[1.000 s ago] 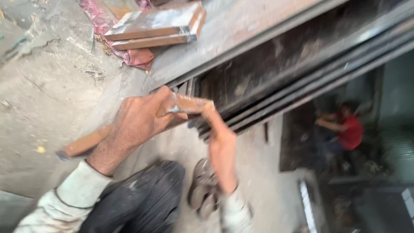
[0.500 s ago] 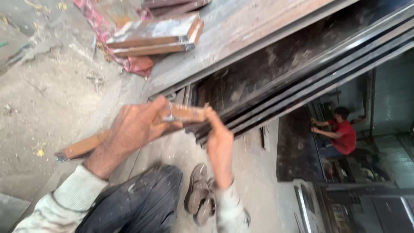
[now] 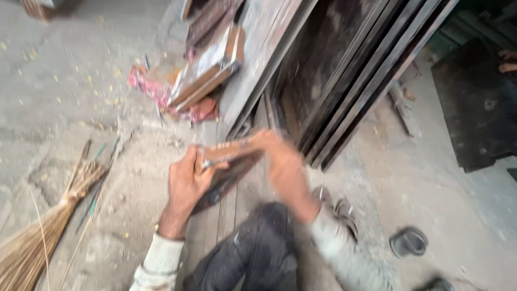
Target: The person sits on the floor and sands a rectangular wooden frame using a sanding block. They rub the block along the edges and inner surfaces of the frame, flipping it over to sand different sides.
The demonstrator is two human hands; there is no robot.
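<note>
My left hand (image 3: 186, 186) grips the near end of a long rusty metal bar (image 3: 229, 167), fingers wrapped round it. My right hand (image 3: 283, 164) holds the far end of the same bar from the right; it is blurred by motion. The bar sits above my dark-trousered knee (image 3: 264, 242), just in front of a stack of long steel frames (image 3: 344, 81) leaning on the ground. The bar's exact shape is smeared by blur.
A straw broom (image 3: 37, 237) lies at the lower left. Short metal sections (image 3: 207, 67) rest on a red cloth (image 3: 153, 89) on the dusty concrete floor. A sandal (image 3: 409, 241) lies at the right; a dark sheet (image 3: 474, 102) lies beyond it.
The view has swung, so the frames now run up the picture instead of across. Both hands stay on the bar, which has turned and come nearer to my knee.
</note>
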